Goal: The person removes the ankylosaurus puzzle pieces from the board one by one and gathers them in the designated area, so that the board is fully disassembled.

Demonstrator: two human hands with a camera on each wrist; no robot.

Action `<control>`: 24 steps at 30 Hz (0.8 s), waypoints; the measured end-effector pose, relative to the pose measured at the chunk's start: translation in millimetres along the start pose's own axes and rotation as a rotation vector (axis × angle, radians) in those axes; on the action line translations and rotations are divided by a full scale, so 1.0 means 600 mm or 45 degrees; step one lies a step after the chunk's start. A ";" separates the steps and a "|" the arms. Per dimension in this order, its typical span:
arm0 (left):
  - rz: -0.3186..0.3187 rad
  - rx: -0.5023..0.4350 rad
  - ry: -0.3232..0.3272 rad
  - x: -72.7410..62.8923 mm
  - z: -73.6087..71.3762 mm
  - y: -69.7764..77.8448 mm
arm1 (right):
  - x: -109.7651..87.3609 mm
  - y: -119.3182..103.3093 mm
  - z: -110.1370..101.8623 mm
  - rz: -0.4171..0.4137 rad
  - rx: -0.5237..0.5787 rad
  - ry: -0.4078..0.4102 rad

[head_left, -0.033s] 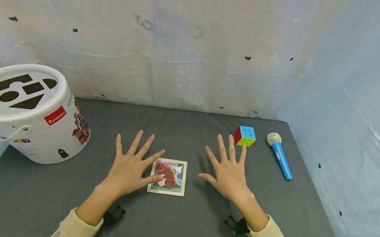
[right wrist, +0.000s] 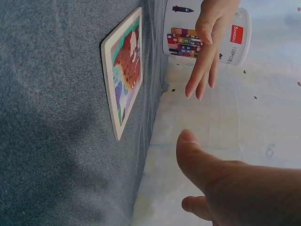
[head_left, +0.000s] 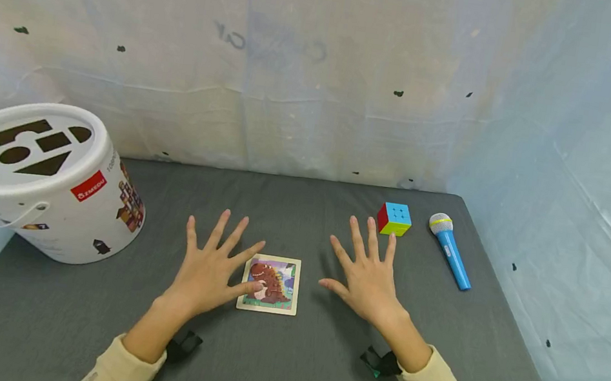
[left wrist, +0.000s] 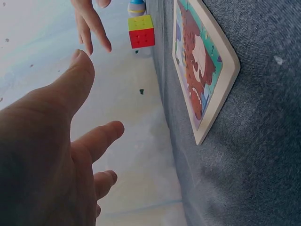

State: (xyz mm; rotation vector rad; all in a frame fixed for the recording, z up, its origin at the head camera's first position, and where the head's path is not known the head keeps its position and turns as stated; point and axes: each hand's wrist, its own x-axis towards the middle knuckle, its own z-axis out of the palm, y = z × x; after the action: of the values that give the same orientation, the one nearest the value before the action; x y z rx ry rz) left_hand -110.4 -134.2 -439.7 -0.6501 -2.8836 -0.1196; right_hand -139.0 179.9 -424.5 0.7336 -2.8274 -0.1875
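Fingers spread, my left hand (head_left: 207,274) hovers above the table and holds nothing. In the head view its thumb overlaps a square dinosaur puzzle (head_left: 282,288) with a pale wooden frame; the left wrist view shows a gap between the thumb and the puzzle (left wrist: 225,70). My right hand (head_left: 367,284) also hovers with spread fingers, to the right of the puzzle, holding nothing. Just beyond its fingertips stands a puzzle cube (head_left: 395,219) with blue, red and yellow-green faces. A blue toy microphone (head_left: 452,253) with a silver head lies to the right of the cube.
A large white bucket (head_left: 65,228) stands at the left, its lid (head_left: 3,128) cut with several shaped holes. Grey cloth covers the table (head_left: 280,369). Pale sheeting (head_left: 315,120) hangs along the back and right sides.
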 end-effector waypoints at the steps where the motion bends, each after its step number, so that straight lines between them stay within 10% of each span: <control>1: 0.000 -0.003 0.000 0.000 0.000 0.000 | 0.000 0.000 0.000 0.000 0.000 0.001; 14: -0.028 -0.005 -0.025 0.000 -0.005 -0.006 | 0.004 0.000 0.005 0.015 0.043 -0.019; 24: -0.050 -0.357 -0.203 -0.005 0.015 -0.012 | 0.021 0.005 0.022 0.039 0.392 0.090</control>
State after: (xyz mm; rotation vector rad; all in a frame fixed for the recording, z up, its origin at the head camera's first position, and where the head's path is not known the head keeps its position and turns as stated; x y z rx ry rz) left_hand -112.1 -140.7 -449.1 -0.6770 -3.0628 -0.5072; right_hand -154.3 177.1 -434.7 0.7384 -2.8287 0.2792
